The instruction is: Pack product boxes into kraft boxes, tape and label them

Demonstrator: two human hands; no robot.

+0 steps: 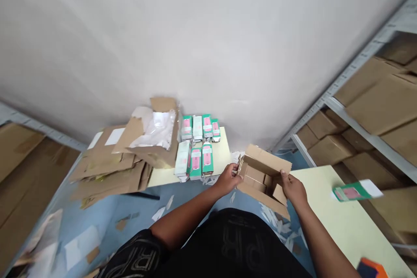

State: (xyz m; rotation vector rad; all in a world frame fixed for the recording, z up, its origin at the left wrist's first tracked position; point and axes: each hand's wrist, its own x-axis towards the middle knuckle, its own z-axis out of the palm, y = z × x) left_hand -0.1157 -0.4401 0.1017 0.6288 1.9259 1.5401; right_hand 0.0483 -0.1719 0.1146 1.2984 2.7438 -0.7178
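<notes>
Between my two hands is an open cardboard box (260, 155), held in the air over the gap between two tables, its flaps spread and its inside facing me. My left hand (228, 180) pinches the torn left edge of the box. On the opposite side my right hand (294, 189) grips the right edge, thumb on the rim. Inside, brown cardboard walls and folds show, and I make out no goods. Left of the box, several green and white cartons with pink panels (207, 159) stand in two rows on the pale yellow table (224, 150).
A larger carton (153, 156) stuffed with white wrapping stands beside flattened cardboard (107, 163). On the right table (325, 217) lie a green carton (350, 192) and an orange and black object (371, 268). Shelves with brown boxes (387, 95) flank both sides. Paper scraps (158, 213) litter the blue floor.
</notes>
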